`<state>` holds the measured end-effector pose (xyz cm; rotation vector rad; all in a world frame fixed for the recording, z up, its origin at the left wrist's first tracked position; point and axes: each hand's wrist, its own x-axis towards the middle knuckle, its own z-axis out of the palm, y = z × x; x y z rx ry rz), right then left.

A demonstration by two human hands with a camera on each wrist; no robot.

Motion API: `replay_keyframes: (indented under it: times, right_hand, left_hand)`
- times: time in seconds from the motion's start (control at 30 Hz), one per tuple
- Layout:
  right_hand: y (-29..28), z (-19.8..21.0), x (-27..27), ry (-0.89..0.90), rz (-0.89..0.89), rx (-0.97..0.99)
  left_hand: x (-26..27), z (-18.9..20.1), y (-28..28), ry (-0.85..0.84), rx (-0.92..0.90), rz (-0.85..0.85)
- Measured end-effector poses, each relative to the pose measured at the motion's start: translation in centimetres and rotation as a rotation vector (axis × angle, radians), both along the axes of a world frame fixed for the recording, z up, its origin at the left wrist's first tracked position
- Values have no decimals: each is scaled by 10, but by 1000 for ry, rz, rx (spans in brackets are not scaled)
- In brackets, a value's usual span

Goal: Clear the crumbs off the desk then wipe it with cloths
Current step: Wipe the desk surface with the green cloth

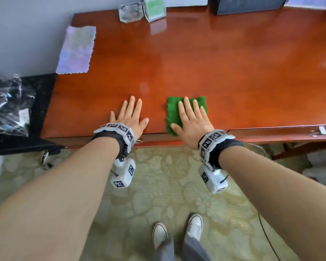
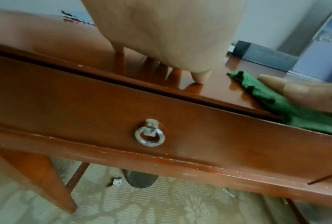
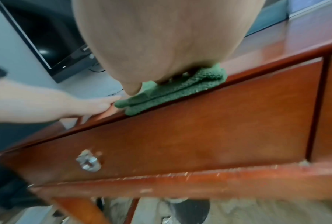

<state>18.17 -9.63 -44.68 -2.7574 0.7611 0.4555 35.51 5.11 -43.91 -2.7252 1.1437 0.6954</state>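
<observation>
A folded green cloth (image 1: 172, 113) lies at the front edge of the glossy red-brown desk (image 1: 196, 63), slightly overhanging it. My right hand (image 1: 191, 117) lies flat on the cloth with straight fingers; the right wrist view shows the green cloth (image 3: 180, 89) under the palm. My left hand (image 1: 130, 115) rests flat on the bare desk just left of the cloth, fingers spread. In the left wrist view the green cloth (image 2: 272, 97) sits to the right. A second, pale lilac cloth (image 1: 76, 49) lies on the far left corner of the desk. No crumbs show on the wood.
A clear glass block (image 1: 130, 12) and a green-faced box (image 1: 154, 8) stand at the back edge. A dark box (image 1: 248, 4) stands back right. A black plastic bag (image 1: 6, 104) sits on a dark stand at the left. The front drawer has a ring pull (image 2: 149, 134).
</observation>
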Motion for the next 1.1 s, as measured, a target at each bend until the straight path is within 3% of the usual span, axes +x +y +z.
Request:
replay_keyframes:
  times: [0.17,0.3,0.5,0.67,0.93,1.1]
  right_hand:
    - [-43,5,6,65,-134,-44]
    - [-16,6,29,54,-275,-45]
    - [50,0,63,-7,-114,-50]
    - [25,0,55,9,-23,-26]
    - [-33,10,37,63,-351,-5]
    - [-1,12,67,48,-306,-33]
  left_hand:
    - [2,-2,1,25,-25,-4]
    - [6,-3,4,44,-25,-18]
    - [1,-6,5,5,-83,-17]
    - [3,-5,5,12,-84,-19]
    - [8,-2,7,57,-54,-65]
    - [8,-4,7,32,-74,-92]
